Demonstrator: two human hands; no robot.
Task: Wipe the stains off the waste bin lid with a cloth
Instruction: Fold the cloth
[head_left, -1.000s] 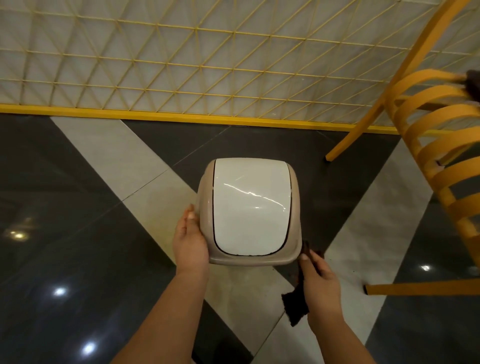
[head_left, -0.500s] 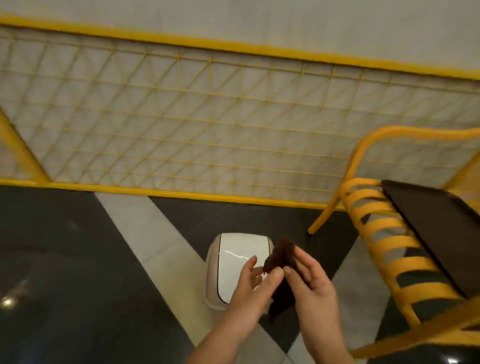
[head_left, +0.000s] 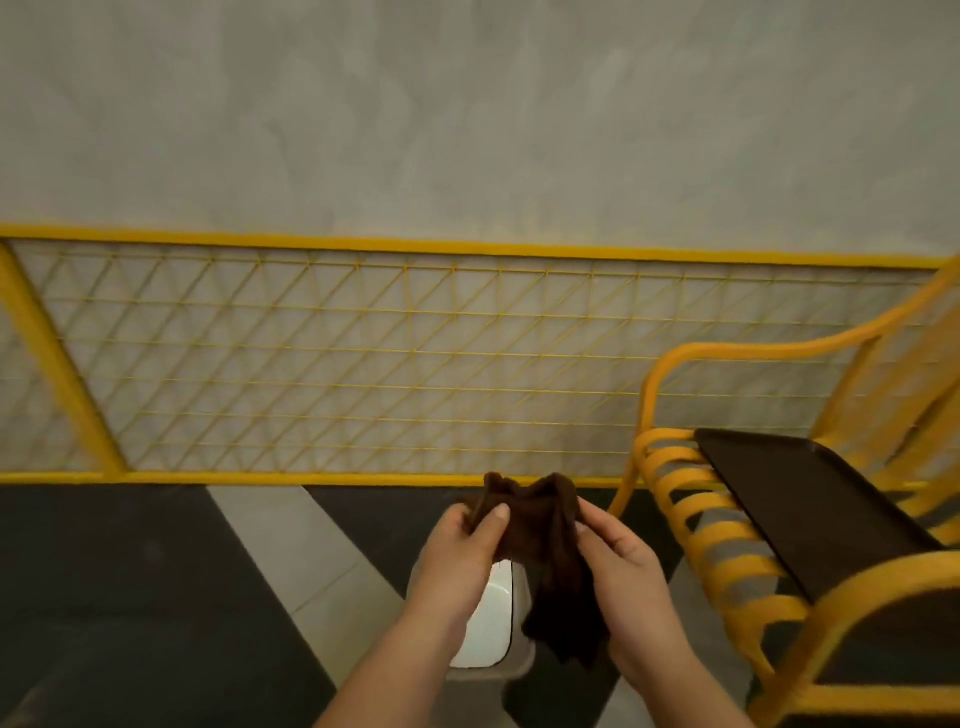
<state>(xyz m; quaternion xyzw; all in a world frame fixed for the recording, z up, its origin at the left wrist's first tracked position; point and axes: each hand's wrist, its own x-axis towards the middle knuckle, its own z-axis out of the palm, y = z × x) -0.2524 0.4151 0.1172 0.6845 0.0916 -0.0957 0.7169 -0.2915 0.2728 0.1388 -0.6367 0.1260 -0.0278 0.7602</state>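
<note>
A dark brown cloth (head_left: 550, 551) hangs between both hands, raised well above the floor. My left hand (head_left: 460, 551) pinches its upper left corner with thumb and fingers. My right hand (head_left: 623, 566) grips its right side. The beige waste bin with a white lid (head_left: 491, 623) stands on the floor below, mostly hidden behind my hands, forearms and the cloth. Neither hand touches the bin.
A yellow slatted metal chair (head_left: 727, 545) stands close on the right, with a dark brown tray (head_left: 810, 499) lying on its seat. A yellow wire-mesh fence (head_left: 363, 364) runs along the grey wall behind. The floor is black and grey tile.
The view has tilted upward and the bin dropped to the bottom of the frame. Both hands left the bin, rose and now spread the cloth between them.
</note>
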